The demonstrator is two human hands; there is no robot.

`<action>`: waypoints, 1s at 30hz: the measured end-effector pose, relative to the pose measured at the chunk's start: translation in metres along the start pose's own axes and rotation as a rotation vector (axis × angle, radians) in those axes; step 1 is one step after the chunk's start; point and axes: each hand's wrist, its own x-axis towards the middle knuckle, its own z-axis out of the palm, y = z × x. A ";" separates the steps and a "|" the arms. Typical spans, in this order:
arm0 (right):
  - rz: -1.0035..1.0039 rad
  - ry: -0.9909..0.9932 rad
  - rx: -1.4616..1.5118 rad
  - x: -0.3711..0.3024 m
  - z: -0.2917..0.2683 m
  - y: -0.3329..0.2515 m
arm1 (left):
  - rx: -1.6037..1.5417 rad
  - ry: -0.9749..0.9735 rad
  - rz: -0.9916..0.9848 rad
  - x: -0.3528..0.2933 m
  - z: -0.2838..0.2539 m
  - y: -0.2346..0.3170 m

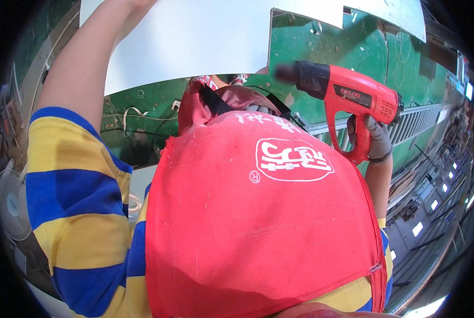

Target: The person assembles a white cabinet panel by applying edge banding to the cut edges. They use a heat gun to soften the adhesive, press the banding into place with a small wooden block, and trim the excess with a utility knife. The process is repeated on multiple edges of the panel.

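My right hand [378, 139], in a grey glove, is wrapped round the handle of a red and black heat gun [356, 90]. The gun is held up at the right, its dark nozzle [285, 72] pointing left to the edge of a large white sheet [194, 42]. Whether the nozzle touches the sheet I cannot tell. My left arm [83, 74] reaches up across the sheet's left part. Only the base of my left hand [141, 3] shows at the top edge; its fingers are cut off from view.
A red apron [263, 228] covers my front. Below the sheet lies a green floor [321, 47] with scraps and a pale strip [133, 112]. A ladder-like metal rack [414, 123] stretches along the right. At the far left stands a round fan [13, 204].
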 end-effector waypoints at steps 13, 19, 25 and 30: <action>-0.029 -0.018 -0.010 0.001 0.000 0.000 | 0.034 -0.015 -0.022 0.005 0.001 -0.001; -0.047 0.038 -0.001 0.006 0.004 -0.001 | 0.023 0.002 -0.009 0.001 0.004 -0.004; -0.053 0.082 0.040 0.015 0.009 -0.001 | 0.012 0.011 0.005 -0.006 0.006 -0.007; -0.078 0.081 0.013 0.022 0.011 -0.005 | 0.008 -0.017 -0.016 -0.014 0.002 -0.004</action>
